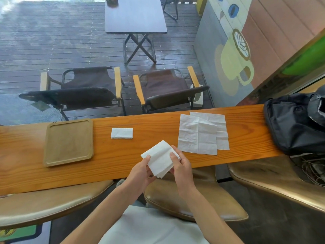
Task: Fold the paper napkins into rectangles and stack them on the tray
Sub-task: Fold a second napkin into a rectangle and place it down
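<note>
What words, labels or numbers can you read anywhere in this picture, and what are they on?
No readable text in this view.
Wall mural: a painted cup, with no lettering.
Floor mat: a yellow mark, too cut off to read.
Napkins, tray and bag: no print visible.

The black bag [297,124] and far table [135,14] run past the frame's edges.
</note>
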